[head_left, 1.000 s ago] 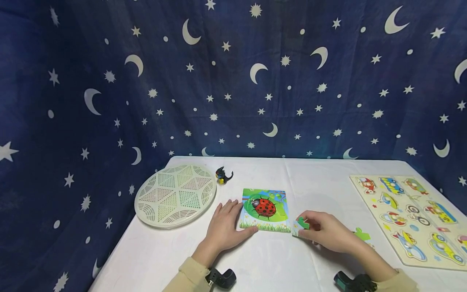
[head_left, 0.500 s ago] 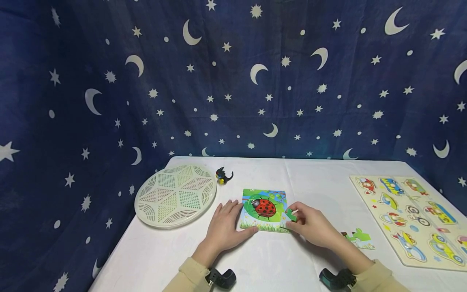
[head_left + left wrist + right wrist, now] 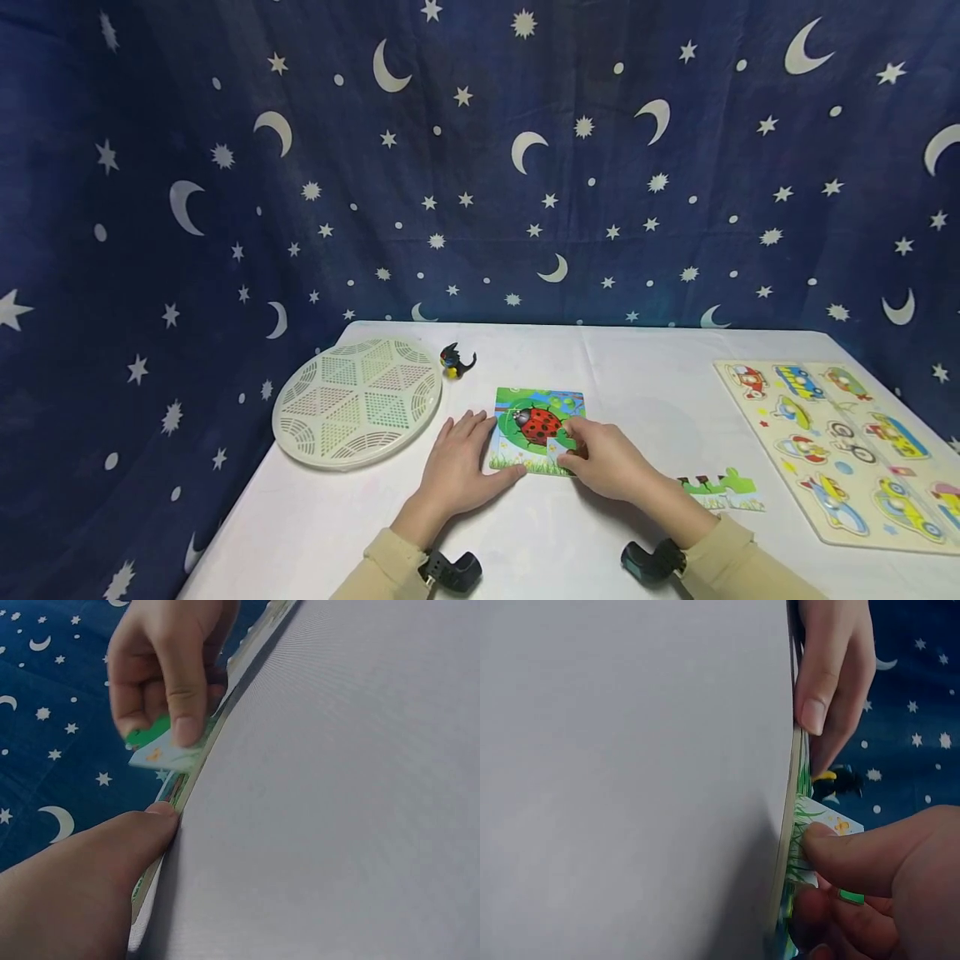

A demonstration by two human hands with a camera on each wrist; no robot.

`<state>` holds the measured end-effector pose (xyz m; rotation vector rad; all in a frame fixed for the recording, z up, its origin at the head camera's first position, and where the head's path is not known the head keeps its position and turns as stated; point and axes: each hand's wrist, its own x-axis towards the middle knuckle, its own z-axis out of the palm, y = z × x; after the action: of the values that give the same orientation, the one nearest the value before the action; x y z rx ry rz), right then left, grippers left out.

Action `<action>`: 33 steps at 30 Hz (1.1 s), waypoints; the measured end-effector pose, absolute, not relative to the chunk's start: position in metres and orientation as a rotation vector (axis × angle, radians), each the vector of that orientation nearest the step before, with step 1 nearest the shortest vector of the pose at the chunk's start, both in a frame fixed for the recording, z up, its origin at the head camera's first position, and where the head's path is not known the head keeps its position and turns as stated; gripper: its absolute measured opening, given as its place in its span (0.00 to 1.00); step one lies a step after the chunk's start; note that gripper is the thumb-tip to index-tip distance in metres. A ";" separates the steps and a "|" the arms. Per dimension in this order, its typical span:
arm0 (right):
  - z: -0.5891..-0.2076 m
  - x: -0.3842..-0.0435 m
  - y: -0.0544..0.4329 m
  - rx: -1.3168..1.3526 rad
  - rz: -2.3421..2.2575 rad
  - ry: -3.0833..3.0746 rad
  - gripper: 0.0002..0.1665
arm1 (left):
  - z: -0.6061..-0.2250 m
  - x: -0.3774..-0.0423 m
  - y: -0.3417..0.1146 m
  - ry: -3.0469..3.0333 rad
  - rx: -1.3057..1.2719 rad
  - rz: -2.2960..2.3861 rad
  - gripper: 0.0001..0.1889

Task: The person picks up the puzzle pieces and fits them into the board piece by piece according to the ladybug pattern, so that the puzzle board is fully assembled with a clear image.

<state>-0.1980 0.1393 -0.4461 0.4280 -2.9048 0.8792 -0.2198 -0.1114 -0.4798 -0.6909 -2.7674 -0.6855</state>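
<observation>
A square ladybug puzzle board [image 3: 517, 398] lies flat on the white table. My left hand [image 3: 461, 471] rests at its left side, straight fingers along the left edge and thumb on the front edge. Between thumb and fingers, my right hand [image 3: 611, 462] pinches a puzzle piece [image 3: 555, 450] over the board's lower right part. Green, white and an orange flower show on the puzzle piece [image 3: 157, 754] in the left wrist view, where it is tilted close over the board. The right fingers hide the board's right edge. More puzzle pieces [image 3: 738, 483] lie right of the right forearm.
A round cover with patterned holes [image 3: 360, 400] stands at the left. Beside it is a small black toy figure [image 3: 457, 362]. A wooden vehicle puzzle board [image 3: 840, 450] lies at the right. Dark blue star-patterned cloth [image 3: 480, 208] hangs behind the table.
My right hand has carried the pinched puzzle piece leftward from beside the board to over its lower right part. The left hand has stayed in place. More of the loose pieces now shows.
</observation>
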 end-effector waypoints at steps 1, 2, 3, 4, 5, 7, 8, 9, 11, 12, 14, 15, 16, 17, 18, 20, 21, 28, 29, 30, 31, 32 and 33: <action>-0.446 -0.198 0.136 0.438 0.869 -2.904 0.19 | -0.480 -0.220 -0.112 -2.769 -0.689 -0.683 0.46; -0.446 -0.199 0.133 0.447 0.859 -2.901 0.19 | -0.480 -0.220 -0.112 -2.768 -0.687 -0.682 0.46; -0.445 -0.198 0.129 0.449 0.841 -2.902 0.20 | -0.480 -0.220 -0.112 -2.768 -0.687 -0.681 0.46; -0.444 -0.198 0.126 0.452 0.821 -2.903 0.19 | -0.480 -0.220 -0.113 -2.768 -0.687 -0.681 0.46; -0.444 -0.198 0.123 0.447 0.800 -2.906 0.18 | -0.481 -0.220 -0.113 -2.767 -0.687 -0.682 0.46; -0.442 -0.197 0.118 0.435 0.743 -2.913 0.15 | -0.481 -0.220 -0.113 -2.766 -0.689 -0.682 0.45; -0.442 -0.196 0.116 0.433 0.709 -2.925 0.14 | -0.481 -0.220 -0.113 -2.766 -0.690 -0.684 0.45; -0.442 -0.195 0.113 0.432 0.680 -2.937 0.13 | -0.480 -0.220 -0.112 -2.766 -0.691 -0.687 0.45; -0.441 -0.194 0.109 0.428 0.630 -2.949 0.12 | -0.480 -0.219 -0.112 -2.766 -0.692 -0.689 0.45; -0.440 -0.193 0.107 0.430 0.609 -2.954 0.12 | -0.480 -0.219 -0.112 -2.765 -0.693 -0.689 0.45; -0.439 -0.193 0.104 0.434 0.579 -2.969 0.11 | -0.480 -0.219 -0.112 -2.764 -0.692 -0.692 0.45; -0.438 -0.192 0.103 0.434 0.570 -2.969 0.11 | -0.480 -0.219 -0.112 -2.765 -0.692 -0.691 0.45; -0.438 -0.192 0.103 0.433 0.556 -2.968 0.11 | -0.480 -0.220 -0.112 -2.765 -0.691 -0.689 0.45; -0.437 -0.193 0.102 0.440 0.549 -2.970 0.12 | -0.480 -0.220 -0.112 -2.764 -0.692 -0.687 0.45; -0.437 -0.193 0.101 0.449 0.545 -2.972 0.12 | -0.480 -0.220 -0.112 -2.764 -0.691 -0.685 0.45; -0.436 -0.194 0.100 0.466 0.543 -2.972 0.14 | -0.481 -0.220 -0.112 -2.764 -0.690 -0.681 0.45; -0.436 -0.194 0.100 0.472 0.544 -2.972 0.15 | -0.481 -0.220 -0.112 -2.764 -0.691 -0.678 0.45; -0.436 -0.196 0.096 0.440 0.581 -2.984 0.17 | -0.480 -0.220 -0.112 -2.755 -0.698 -0.672 0.46; -0.436 -0.197 0.096 0.436 0.585 -2.984 0.16 | -0.480 -0.220 -0.112 -2.755 -0.698 -0.672 0.46; -0.435 -0.197 0.096 0.431 0.589 -2.987 0.16 | -0.480 -0.220 -0.112 -2.755 -0.698 -0.673 0.46; -0.435 -0.197 0.096 0.426 0.592 -2.987 0.15 | -0.480 -0.220 -0.112 -2.755 -0.698 -0.674 0.46; -0.434 -0.198 0.096 0.424 0.595 -2.990 0.14 | -0.480 -0.220 -0.112 -2.756 -0.697 -0.676 0.46; -0.434 -0.198 0.096 0.422 0.597 -2.992 0.14 | -0.480 -0.220 -0.112 -2.757 -0.697 -0.677 0.46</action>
<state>-0.1985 0.0959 -0.4338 0.4225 -2.9922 0.5969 -0.2205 -0.1119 -0.4800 -0.6966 -2.7571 -0.6769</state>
